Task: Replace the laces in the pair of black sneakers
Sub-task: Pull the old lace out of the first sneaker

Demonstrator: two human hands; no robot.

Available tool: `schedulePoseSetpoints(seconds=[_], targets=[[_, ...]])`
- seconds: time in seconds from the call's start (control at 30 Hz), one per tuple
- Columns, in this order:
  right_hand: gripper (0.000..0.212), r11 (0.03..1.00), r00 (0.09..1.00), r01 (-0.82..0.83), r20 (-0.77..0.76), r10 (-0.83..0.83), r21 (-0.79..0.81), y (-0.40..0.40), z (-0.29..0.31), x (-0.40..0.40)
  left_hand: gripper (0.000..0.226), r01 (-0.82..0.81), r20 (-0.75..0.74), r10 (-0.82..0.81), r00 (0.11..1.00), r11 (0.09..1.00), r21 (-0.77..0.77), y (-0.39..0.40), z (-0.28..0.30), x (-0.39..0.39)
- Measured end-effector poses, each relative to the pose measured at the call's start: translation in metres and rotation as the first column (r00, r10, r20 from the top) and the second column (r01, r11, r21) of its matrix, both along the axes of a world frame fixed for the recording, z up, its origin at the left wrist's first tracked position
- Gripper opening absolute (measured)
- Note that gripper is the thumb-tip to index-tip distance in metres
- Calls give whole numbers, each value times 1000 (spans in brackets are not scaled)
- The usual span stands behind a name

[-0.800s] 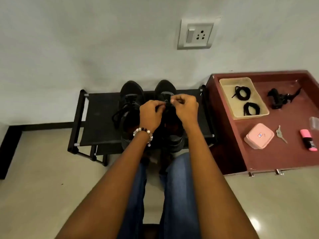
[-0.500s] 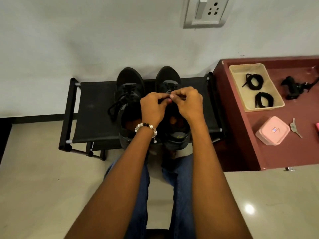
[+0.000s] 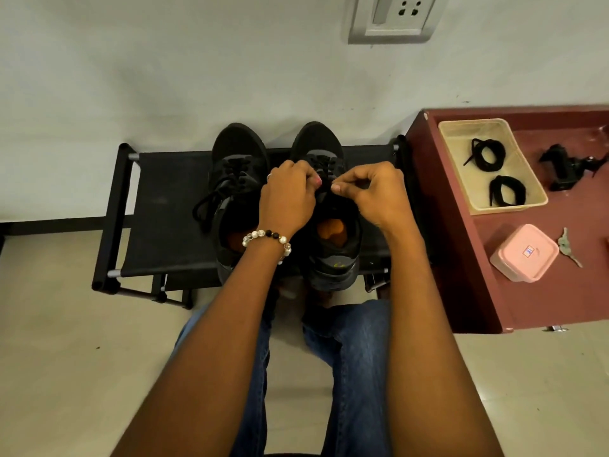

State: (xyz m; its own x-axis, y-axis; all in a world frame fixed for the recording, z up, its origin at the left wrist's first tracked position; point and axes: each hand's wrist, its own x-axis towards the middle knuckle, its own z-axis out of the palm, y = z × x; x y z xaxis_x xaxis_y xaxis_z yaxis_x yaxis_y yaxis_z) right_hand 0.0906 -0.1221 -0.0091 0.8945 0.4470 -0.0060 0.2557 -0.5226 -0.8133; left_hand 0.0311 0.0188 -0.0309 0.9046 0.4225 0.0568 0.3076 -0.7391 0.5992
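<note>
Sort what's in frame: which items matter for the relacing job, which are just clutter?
Job:
- right sneaker, both hands at its lace: left hand, right hand
- left sneaker, lace hanging loose
- two coiled black laces in the beige tray
- black rack holding the pair

Clutter:
- pink box
- key
- black clamp-like gadget
- wall socket

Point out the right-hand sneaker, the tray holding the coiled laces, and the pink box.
right-hand sneaker (image 3: 315, 140): head view, on its black toe cap.
tray (image 3: 459, 159): head view, on its bare floor left of the coils.
pink box (image 3: 524, 253): head view, on its lid.
</note>
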Motion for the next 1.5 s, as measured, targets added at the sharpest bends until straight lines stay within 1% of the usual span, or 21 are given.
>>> schedulePoseSetpoints(seconds=[0.07,0.17,0.27,0.37,0.47,0.53,0.6,0.67,0.77,0.87,0.9,0.97,1.03,1.07,1.1,1.2,1.27,1.33,1.37,1.4,1.5], targets=[[6,1000,999,21,24,-21,-12,1,-1,1,16,-5,-28,3,1000,998,-56,1,1,0],[4,999,999,38,28,-37,-19,-1,-3,1,15,-30,26,36,999,978,-207,2,1,0],[14,999,998,52,-43,-52,0,-4,-8,3,10,-61,80,99,992,923,-381,4,8,-1],[21,996,989,66,-136,-57,66,-6,-14,6,10,-89,69,176,982,752,-654,8,12,-1],[11,996,992,29,-127,-18,83,-7,-12,7,14,-160,-26,253,967,525,-836,8,17,-2],[7,998,992,-46,-113,50,37,-9,-10,7,14,-200,-72,285,956,450,-871,7,18,-3],[4,999,997,-45,-64,45,9,-10,-9,7,13,-211,-78,304,949,434,-876,6,18,-2],[9,998,999,14,-46,-12,62,-11,-9,9,12,-218,-71,326,943,441,-871,6,18,-2],[22,987,992,59,-116,-41,151,-14,-10,10,15,-225,-75,344,936,421,-879,6,20,-2],[8,990,985,-74,-146,91,121,-21,-11,10,23,-246,-102,349,931,396,-885,7,22,-2],[13,989,979,-113,-161,127,94,-24,-10,10,23,-246,-106,357,928,374,-894,8,23,-2],[27,990,978,-134,-155,141,50,-27,-11,11,14,-226,-97,379,920,312,-923,11,25,-2],[20,991,986,-106,-123,115,80,-27,-11,12,3,-180,-51,413,909,281,-943,15,27,-2],[17,989,987,-80,-127,95,122,-27,-10,12,8,-159,-14,429,903,305,-939,17,26,-2],[15,986,988,-50,-138,73,161,-26,-10,13,11,-149,28,435,900,368,-918,18,25,-2],[11,977,988,4,-150,29,212,-26,-9,12,14,-177,147,421,895,638,-750,16,22,-3],[11,973,985,30,-171,10,229,-24,-7,10,12,-202,193,367,910,798,-568,12,21,-4],[16,964,972,84,-236,-23,251,-23,-6,9,23,-207,170,258,951,940,-269,9,22,-5],[17,961,963,112,-268,-41,254,-23,-5,8,29,-182,115,201,973,971,-154,7,25,-6],[19,958,954,135,-295,-56,254,-23,-4,8,35,-137,55,144,988,985,-105,6,29,-7],[21,936,927,190,-369,-71,298,-22,0,6,47,12,-80,-22,997,992,-125,2,36,-12]])
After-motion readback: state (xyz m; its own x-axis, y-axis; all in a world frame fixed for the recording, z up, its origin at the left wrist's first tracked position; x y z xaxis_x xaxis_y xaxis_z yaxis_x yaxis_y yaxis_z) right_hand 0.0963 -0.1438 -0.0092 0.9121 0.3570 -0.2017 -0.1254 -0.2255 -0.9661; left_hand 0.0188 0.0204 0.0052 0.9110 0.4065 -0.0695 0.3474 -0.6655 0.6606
